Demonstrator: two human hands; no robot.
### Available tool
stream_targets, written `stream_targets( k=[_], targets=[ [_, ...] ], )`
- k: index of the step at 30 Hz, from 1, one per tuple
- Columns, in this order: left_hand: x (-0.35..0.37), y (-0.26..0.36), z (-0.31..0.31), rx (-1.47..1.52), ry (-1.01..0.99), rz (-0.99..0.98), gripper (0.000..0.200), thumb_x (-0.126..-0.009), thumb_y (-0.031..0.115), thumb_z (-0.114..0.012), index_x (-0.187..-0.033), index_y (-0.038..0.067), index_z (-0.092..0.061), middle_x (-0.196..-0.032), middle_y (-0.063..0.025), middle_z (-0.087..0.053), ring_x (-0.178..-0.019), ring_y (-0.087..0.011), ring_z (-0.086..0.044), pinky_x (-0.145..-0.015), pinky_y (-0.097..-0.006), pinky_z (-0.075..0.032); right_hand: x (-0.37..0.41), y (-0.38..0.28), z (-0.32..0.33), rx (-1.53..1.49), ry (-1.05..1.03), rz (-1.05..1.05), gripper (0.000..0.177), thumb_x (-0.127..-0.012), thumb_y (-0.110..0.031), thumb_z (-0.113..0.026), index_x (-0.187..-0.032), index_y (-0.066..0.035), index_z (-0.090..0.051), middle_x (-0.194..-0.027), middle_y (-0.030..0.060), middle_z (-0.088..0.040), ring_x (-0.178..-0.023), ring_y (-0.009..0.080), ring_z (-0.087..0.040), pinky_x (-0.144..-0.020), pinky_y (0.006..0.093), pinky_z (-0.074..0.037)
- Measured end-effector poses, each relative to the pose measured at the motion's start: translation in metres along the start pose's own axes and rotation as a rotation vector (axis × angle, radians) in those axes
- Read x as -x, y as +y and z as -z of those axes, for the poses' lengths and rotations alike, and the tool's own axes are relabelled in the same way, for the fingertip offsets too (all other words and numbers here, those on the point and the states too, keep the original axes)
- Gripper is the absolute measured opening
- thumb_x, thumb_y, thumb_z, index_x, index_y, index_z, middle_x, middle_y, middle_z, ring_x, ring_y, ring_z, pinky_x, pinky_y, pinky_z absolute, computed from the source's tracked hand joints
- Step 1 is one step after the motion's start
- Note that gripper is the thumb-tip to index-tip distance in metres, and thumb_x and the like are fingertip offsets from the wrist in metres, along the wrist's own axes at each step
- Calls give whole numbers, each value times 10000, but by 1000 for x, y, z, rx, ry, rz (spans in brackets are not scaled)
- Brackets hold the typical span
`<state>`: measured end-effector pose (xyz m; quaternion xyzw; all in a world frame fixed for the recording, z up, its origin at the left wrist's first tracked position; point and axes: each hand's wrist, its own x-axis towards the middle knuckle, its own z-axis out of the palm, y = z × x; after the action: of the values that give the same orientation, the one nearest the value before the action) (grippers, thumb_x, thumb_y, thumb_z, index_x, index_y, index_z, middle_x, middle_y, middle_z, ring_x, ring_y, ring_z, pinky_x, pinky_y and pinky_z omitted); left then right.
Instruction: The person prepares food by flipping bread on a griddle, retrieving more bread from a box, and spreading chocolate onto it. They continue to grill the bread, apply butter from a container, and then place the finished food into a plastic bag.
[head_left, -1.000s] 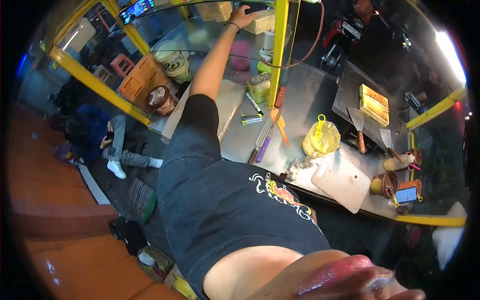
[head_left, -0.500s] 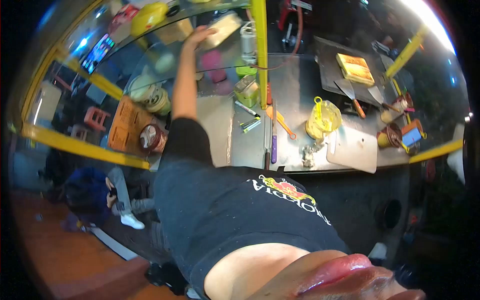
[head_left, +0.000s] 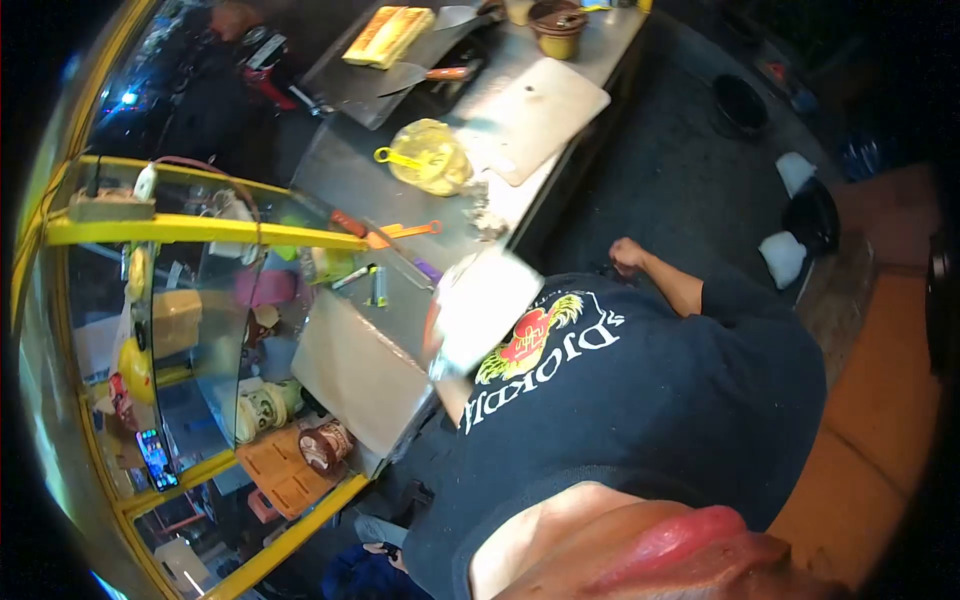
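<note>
My left hand (head_left: 433, 330), partly hidden and blurred, is closed on a white rectangular packet (head_left: 492, 305) in front of my chest; glare hides its detail. My right hand (head_left: 628, 257) hangs past the counter's edge with curled fingers and shows nothing in them. Near the packet, a knife's purple handle (head_left: 428, 270) lies on the metal counter (head_left: 335, 165). Beyond it are a crumpled wrapper (head_left: 485, 215), a yellow tub (head_left: 432, 158) with a yellow-handled utensil, and a white cutting board (head_left: 545, 115).
Toasted bread (head_left: 388, 37) sits on the dark griddle (head_left: 330, 75), with an orange-handled spatula (head_left: 447, 73) beside it. A yellow-framed glass case (head_left: 195, 330) stands left, near a brown-lidded jar (head_left: 325, 445). Markers (head_left: 376, 286) lie by the case. A seated person is partly visible at the bottom.
My left hand has come down from the glass shelf to my chest with the pale packet. The view has turned to the right, and my right hand now shows.
</note>
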<state>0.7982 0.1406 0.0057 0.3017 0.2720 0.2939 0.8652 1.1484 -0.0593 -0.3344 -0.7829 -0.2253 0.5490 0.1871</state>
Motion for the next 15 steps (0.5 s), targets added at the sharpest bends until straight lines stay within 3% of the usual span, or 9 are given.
stream_targets(
  k=[2,4,5,6,8,9,11,13,15],
  targets=[
    [-60,-54,32,-81,-226,21,691,-802,332,-690,-1336,-41,-459,-1211,-165,-599,-1100,-276,-593,-940,-418,-488,23,-1,23,-488,102,2,203,-943,-163,-467,-1064,-87,-610,-724,101,-655,-528,182,-625,-445,353,-527],
    [-114,-75,15,-87,-162,176,620,-838,349,-674,-1321,10,-488,-1233,-148,-599,-1110,-281,-590,-999,-413,-447,46,25,38,-494,176,-46,200,-953,-226,-503,-1059,-101,-617,-734,79,-653,-533,164,-624,-446,348,-527],
    [-142,-95,27,-75,-126,74,616,-836,349,-675,-1324,21,-489,-1254,-130,-585,-1129,-277,-574,-1003,-418,-444,60,51,47,-478,195,-49,204,-955,-237,-503,-1071,-110,-613,-733,72,-652,-541,154,-623,-452,343,-528],
    [-176,-114,28,-59,-110,-7,613,-835,349,-676,-1326,33,-490,-1275,-111,-571,-1148,-272,-558,-1007,-423,-440,77,86,54,-478,230,-63,208,-957,-248,-503,-1083,-120,-609,-731,65,-650,-549,145,-621,-459,338,-529],
    [-204,-116,-9,134,-184,193,537,-870,329,-641,-1307,48,-506,-1249,-103,-583,-1161,-281,-545,-1015,-438,-424,98,178,51,-652,362,-146,193,-952,-272,-516,-1047,-138,-617,-738,59,-655,-561,146,-616,-470,328,-527],
    [-223,-127,-18,90,-314,165,579,-869,341,-644,-1334,39,-476,-1285,-118,-560,-1185,-274,-521,-1022,-454,-406,91,252,43,-824,346,-123,171,-948,-269,-523,-1003,-137,-617,-727,63,-643,-558,148,-604,-462,328,-514],
    [-252,-159,-28,122,-70,104,436,-882,257,-645,-1237,14,-576,-1180,-128,-632,-1063,-273,-594,-947,-426,-467,143,362,8,-1086,396,-119,157,-944,-267,-530,-960,-136,-616,-716,66,-631,-555,150,-592,-454,328,-501],
    [-266,-175,-40,-16,58,29,421,-883,256,-644,-1221,12,-585,-1162,-129,-637,-1047,-271,-599,-935,-423,-472,202,411,-28,-1097,798,-201,180,-940,-272,-532,-918,-102,-588,-700,90,-597,-544,184,-577,-436,343,-474],
    [-275,-177,-46,-178,176,-50,406,-884,254,-643,-1205,10,-593,-1145,-130,-642,-1031,-269,-603,-923,-419,-477,289,420,-51,-624,951,-226,240,-947,-298,-507,-904,-67,-559,-695,113,-564,-518,198,-535,-434,360,-460]
  ],
)
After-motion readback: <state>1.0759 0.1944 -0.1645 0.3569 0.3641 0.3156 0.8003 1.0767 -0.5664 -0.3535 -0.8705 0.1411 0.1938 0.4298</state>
